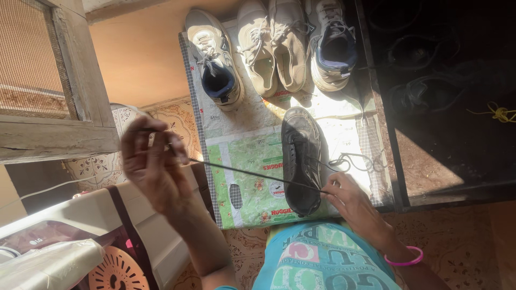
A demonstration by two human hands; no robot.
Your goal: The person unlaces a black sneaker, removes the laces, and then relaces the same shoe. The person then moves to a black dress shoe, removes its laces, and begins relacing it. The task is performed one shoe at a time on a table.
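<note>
A dark grey shoe (301, 158) lies on a flattened green and white printed sheet (247, 177) on the floor. A dark shoelace (242, 171) runs taut from the shoe toward the left. My left hand (153, 166) is raised at the left and pinches the lace's far end. My right hand (349, 198), with a pink bangle on the wrist, rests at the shoe's near end and holds the lace where it meets the shoe. The lace's other end lies in loose loops (352, 160) to the right of the shoe.
Behind the dark shoe stand a white and navy sneaker (215, 59), a beige pair (274, 45) and another white and navy sneaker (333, 43). A dark shoe rack (446, 91) is at the right. A wooden frame (59, 96) and a white appliance (80, 241) are at the left.
</note>
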